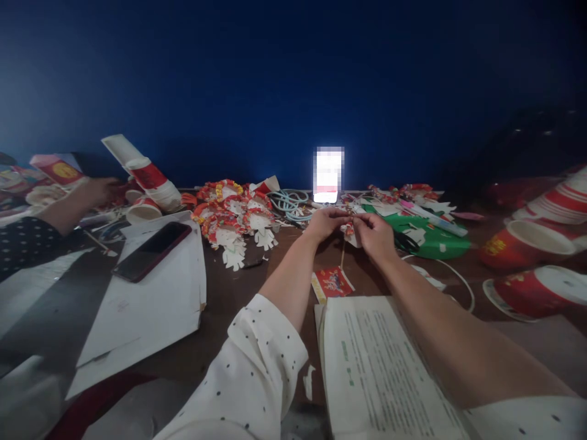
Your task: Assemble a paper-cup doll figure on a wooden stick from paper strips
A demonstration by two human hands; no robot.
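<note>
Both hands meet over the table in front of the lit phone. My left hand and my right hand are closed, fingertips pinching a small red-and-white paper piece from either side. Its details are too small to make out. A thin stick runs down below it. Under the hands lies a red printed paper scrap with a pale edge. Paper sheets with printed text lie between my forearms.
At left stand a pile of red-and-white paper cutouts, a dark phone on white sheets, stacked paper cups and another person's hand. Rightward are a green sheet, a marker and red cups.
</note>
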